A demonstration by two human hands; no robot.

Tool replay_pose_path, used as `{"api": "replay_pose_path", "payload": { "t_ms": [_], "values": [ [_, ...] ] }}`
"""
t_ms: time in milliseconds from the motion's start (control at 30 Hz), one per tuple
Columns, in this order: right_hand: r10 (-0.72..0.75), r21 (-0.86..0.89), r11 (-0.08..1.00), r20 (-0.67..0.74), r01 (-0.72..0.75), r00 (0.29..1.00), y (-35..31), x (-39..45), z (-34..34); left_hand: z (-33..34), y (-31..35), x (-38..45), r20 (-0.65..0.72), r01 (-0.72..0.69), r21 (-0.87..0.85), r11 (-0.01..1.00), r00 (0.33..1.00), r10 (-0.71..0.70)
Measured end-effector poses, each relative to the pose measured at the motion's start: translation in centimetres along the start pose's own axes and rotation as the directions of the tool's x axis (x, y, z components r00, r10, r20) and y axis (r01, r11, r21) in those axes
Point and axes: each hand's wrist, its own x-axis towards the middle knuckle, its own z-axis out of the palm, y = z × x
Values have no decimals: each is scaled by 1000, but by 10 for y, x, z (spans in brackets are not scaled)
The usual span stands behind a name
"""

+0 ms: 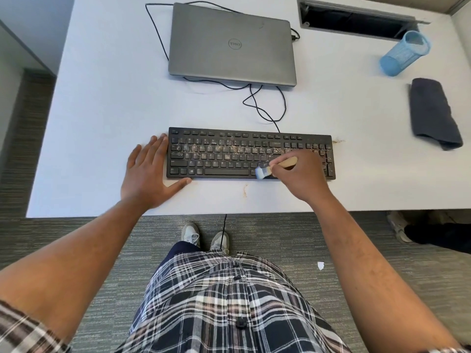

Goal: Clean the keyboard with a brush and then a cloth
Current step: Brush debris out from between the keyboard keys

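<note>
A white desk (107,118) carries everything here. Largest on it is a closed grey laptop (232,44) at the far side, its black cable (267,108) looping toward the keyboard. The black keyboard (224,159) lies near the desk's front edge, its upper key rows speckled with tan crumbs, thickest across the middle and right end; a few crumbs also sit on the desk just past its right end. A folded dark grey cloth (433,113) lies well apart to the right, with a blue mesh cup (405,53) on its side beyond it. The left hand (147,174) rests flat and spread open against the keyboard's left end, holding nothing. The right hand (303,174) is closed around the wooden handle of a small brush (270,169), whose pale blue bristles touch the bottom key row right of the space bar.
</note>
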Motion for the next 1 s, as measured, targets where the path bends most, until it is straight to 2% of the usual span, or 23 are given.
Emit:
{"api": "replay_pose_path", "payload": {
  "t_ms": [100,333,433,533,733,900,1000],
  "values": [
    [34,-34,999,-40,-35,999,9,2,-6,0,0,0,0,0,-4,1000,1000,0],
    [68,-279,954,-159,-111,985,18,5,-37,1,0,1,-11,-4,-9,1000,1000,4],
    [27,-165,985,-175,-57,984,11,5,-37,2,0,1,-10,-3,-4,1000,1000,3],
    [39,-55,998,-75,-43,996,3,0,-24,1,-1,1,-6,-2,-5,1000,1000,2],
    [73,-216,970,-175,-110,982,20,2,-28,3,-1,1,-10,1,-9,1000,1000,-1],
    [48,-107,992,-214,-72,976,10,4,-34,2,-2,1,-12,-3,-11,1000,1000,3],
    [43,-221,973,-117,-68,992,10,3,-28,2,-1,1,-10,-2,-11,1000,1000,2]
  ]
}}
